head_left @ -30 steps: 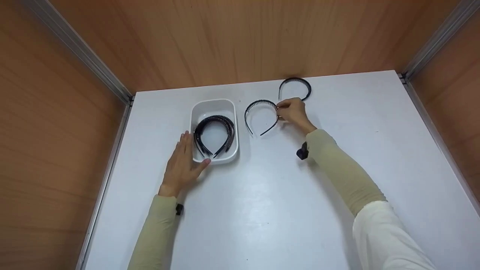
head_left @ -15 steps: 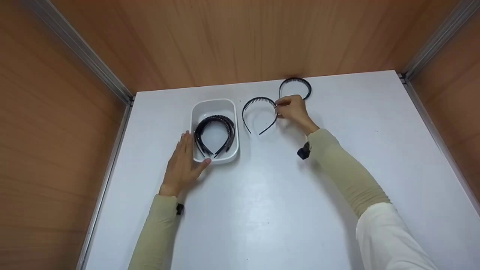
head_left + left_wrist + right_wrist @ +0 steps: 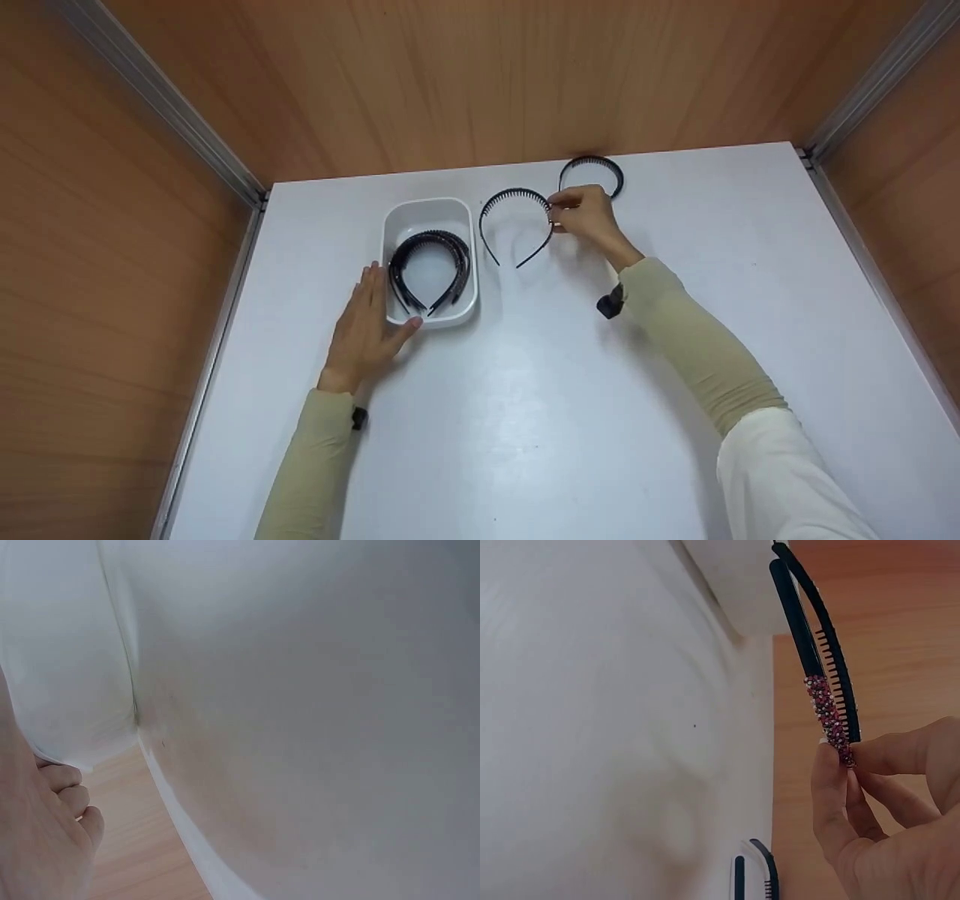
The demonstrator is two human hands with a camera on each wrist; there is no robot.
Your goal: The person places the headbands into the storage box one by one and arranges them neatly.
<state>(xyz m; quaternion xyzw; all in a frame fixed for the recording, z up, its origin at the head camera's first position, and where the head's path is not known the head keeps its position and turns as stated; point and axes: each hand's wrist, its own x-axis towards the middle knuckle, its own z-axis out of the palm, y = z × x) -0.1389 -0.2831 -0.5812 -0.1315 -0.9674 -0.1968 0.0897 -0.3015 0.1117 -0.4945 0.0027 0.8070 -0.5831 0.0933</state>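
My right hand (image 3: 589, 215) pinches a black toothed headband (image 3: 516, 193) by its right side, between thumb and fingers. Pink and white beads cover part of this headband (image 3: 826, 711) in the right wrist view, and its shadow falls on the table apart from it. My left hand (image 3: 361, 330) lies with straight fingers along the left wall of a white tub (image 3: 431, 204), thumb at its front corner. Inside the tub rests a bunch of several dark headbands (image 3: 463, 259). Behind my right hand, one more black headband (image 3: 619, 176) lies on the table, partly hidden by the hand.
The white table (image 3: 510, 420) ends at a wooden back panel (image 3: 480, 82). Wooden side panels with metal edge rails (image 3: 202, 142) stand to the left and right. The far headband lies right at the table's back edge.
My right hand has lifted the headband a little and shifted it leftward, toward the tub. The left hand, the tub and the far headband have kept their places.
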